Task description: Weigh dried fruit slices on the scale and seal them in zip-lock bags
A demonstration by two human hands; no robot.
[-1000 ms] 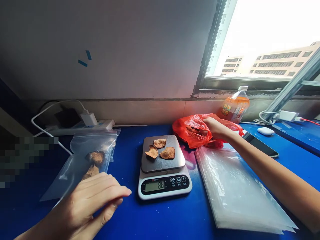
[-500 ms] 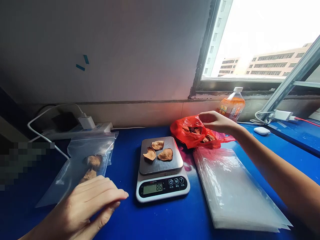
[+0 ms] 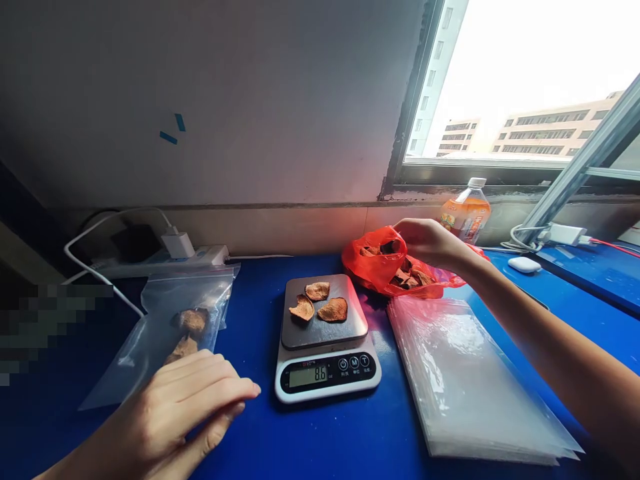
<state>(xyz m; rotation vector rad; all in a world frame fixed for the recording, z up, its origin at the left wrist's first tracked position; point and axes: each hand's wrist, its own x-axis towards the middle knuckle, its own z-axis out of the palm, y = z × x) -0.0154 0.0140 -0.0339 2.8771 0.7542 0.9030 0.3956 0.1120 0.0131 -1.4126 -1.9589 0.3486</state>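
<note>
- Left hand (image 3: pixel 195 400): one, fingers together, thumb slightly parted from them, nothing seen held; above the clear zip bag's near part, contact not certain. Best clear of the scale, so as not to disturb the reading.
- Stack of clear bags (image 3: pixel 480 393): flat on the blue worktop (image 3: pixel 320 447), right of the scale.
- Scale (image 3: pixel 325 337): one, display at 8.6. Nothing should lean on its plate.
- Dried slices (image 3: pixel 333 309): three, on the plate, well inside its edge; any addition best set down gently, singly.
- Clear zip bag (image 3: pixel 150 320): left of the scale, brown pieces inside.
- Red bag (image 3: pixel 370 273): beyond the stack, more dried pieces inside; mouth best spread wide for easy choosing.
- Right hand (image 3: pixel 433 241): at the red bag's raised edge, apparently touching; fingertips hidden, so whether the grip is closed cannot be told.
</note>
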